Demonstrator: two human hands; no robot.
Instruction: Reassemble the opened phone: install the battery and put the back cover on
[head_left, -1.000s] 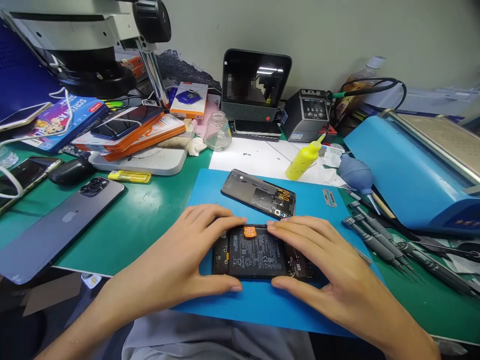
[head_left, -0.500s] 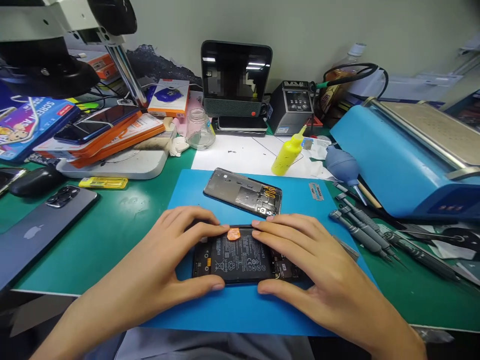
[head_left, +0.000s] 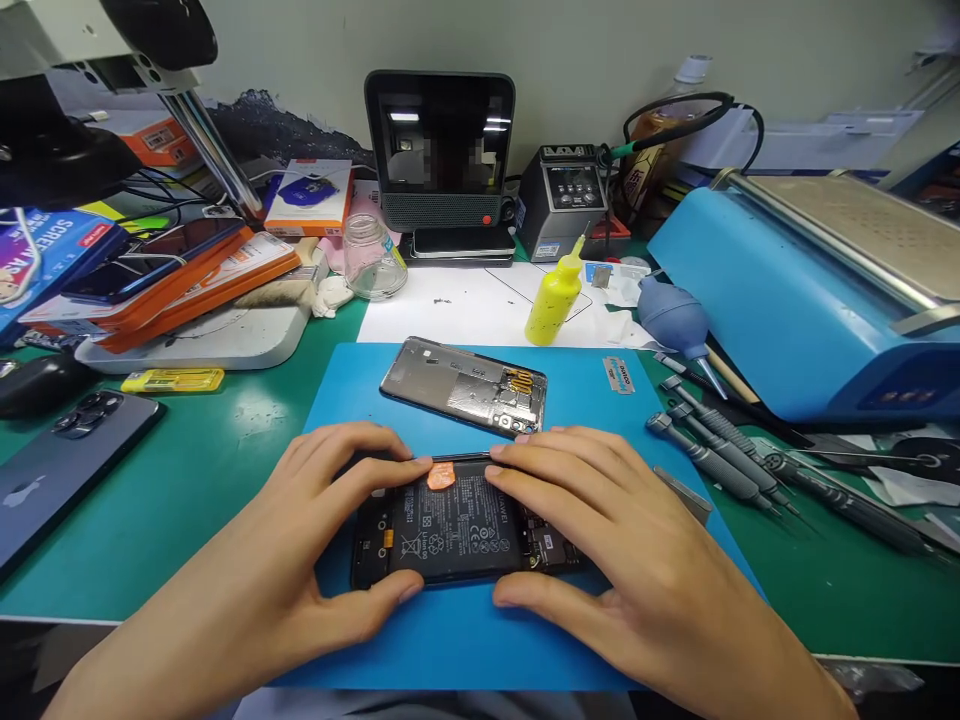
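Spanning an opened phone (head_left: 450,535) at the lower centre of the frame, the left hand (head_left: 315,545) and right hand (head_left: 622,530) sit apart from each other, both clamped on it, fingers at its far edge and thumbs at its near one. Over the last second the whole scene slides left, mostly a turn of the camera; the left thumb, lately short of the near rim, now meets it, and the orange tab (head_left: 441,476) on the battery (head_left: 476,510) looks paler in the light. No part has come off, so the work seems to remain at steadying the phone on the blue mat (head_left: 405,640).

The right hand covers much of the circuit board (head_left: 551,548), and some left fingertips vanish behind the far edge. How hard the hands press cannot be told. The tab's print is washed out, and the microscope (head_left: 60,150) at upper left is cut off.
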